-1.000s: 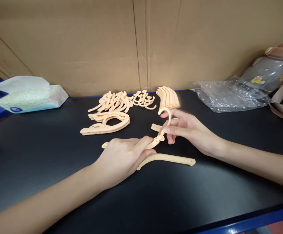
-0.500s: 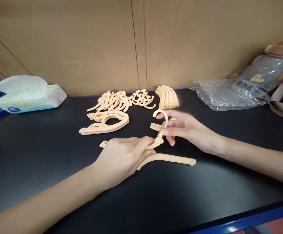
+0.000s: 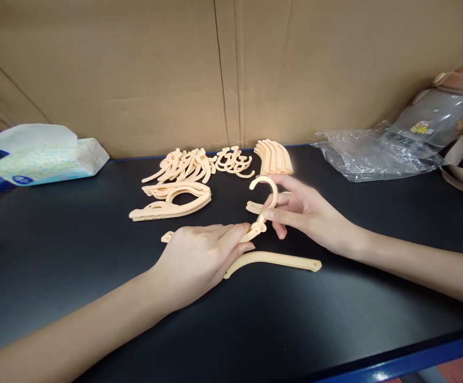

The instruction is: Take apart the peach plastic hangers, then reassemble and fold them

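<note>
My left hand (image 3: 201,260) is wrapped over a cream plastic hanger arm (image 3: 251,233), most of it hidden under the palm, with one end (image 3: 167,236) poking out on the left. Between the thumb and fingers of my right hand (image 3: 301,207) is a cream hanger hook (image 3: 273,194), its curve opening to the left. The hook's lower end meets the hanger arm's right end. Just below my hands another curved hanger arm (image 3: 275,258) lies loose on the table. Behind my right fingers, a further hanger piece (image 3: 254,207) is partly covered.
Assembled folding hangers (image 3: 171,213) lie stacked left of centre. Along the back are a pile of hanger arms (image 3: 183,165), a heap of hooks (image 3: 235,161) and a neat row of arms (image 3: 273,158). Tissues (image 3: 51,159), clear plastic bags (image 3: 359,157) and a bottle (image 3: 430,117) stand at the sides.
The hook has turned slightly and leans a little more to the right where it meets the hanger arm. Both hands keep nearly the same place and grip.
</note>
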Motion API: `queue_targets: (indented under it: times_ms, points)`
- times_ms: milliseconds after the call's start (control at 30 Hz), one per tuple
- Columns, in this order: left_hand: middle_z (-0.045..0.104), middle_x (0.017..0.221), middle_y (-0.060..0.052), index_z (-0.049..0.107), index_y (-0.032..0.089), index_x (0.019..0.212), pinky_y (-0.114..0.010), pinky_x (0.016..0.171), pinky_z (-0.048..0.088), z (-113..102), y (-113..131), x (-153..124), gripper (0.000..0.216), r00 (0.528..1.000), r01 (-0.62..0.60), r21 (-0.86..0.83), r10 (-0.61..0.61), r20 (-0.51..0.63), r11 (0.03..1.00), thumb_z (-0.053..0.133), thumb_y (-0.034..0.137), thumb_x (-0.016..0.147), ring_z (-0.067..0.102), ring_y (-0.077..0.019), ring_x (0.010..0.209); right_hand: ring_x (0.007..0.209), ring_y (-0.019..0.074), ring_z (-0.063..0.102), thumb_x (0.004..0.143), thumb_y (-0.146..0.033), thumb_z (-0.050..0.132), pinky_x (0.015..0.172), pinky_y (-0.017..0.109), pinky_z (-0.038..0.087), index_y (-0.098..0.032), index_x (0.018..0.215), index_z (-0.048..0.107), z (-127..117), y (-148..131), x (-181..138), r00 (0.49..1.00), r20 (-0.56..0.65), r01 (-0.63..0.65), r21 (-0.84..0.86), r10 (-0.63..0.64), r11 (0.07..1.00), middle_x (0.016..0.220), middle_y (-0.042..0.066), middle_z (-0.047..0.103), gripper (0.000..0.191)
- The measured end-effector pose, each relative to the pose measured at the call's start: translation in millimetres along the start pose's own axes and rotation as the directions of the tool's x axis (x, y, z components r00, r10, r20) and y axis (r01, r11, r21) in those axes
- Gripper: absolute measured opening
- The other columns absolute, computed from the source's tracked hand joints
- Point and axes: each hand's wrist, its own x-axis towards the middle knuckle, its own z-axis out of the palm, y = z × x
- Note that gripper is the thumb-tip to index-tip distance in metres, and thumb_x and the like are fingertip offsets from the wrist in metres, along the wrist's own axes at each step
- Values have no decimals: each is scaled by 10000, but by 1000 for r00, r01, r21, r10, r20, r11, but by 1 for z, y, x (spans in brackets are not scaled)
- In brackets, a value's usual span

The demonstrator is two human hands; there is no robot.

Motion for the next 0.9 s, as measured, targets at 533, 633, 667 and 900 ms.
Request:
queue_targets:
  times_ms: [533,633,667,900]
  points:
    - [611,606,35,654,156,891,-274,463,323,-2,1,-1,283,999,29,-43,-28,41,999,427,293,989,600,-133,517,471,54,475,905,-189,543,484,225,449,-175,1402,343,4,-3,-3,988,19,157,-127,-156,979,675,-87,535,537]
    - [619,615,30,651,157,883,-271,470,322,-1,0,-1,288,997,44,-57,-41,58,997,423,296,989,603,-134,524,456,52,477,903,-181,533,466,223,437,-175,1411,336,4,-3,-3,988,21,152,-149,-150,977,659,-93,536,545]
    - [623,618,28,650,156,884,-270,472,322,-1,0,-1,289,997,48,-61,-44,64,997,420,295,990,604,-134,526,453,52,478,903,-174,530,463,223,437,-176,1415,332,4,-3,-3,989,21,149,-156,-148,976,656,-94,537,549]
    - [627,623,28,630,157,841,-259,475,305,-2,1,1,297,995,55,-86,-47,93,995,404,274,994,602,-123,528,437,43,527,880,-129,547,455,220,465,-174,1387,342,5,-2,-6,993,3,115,-141,-116,983,707,-90,564,548]
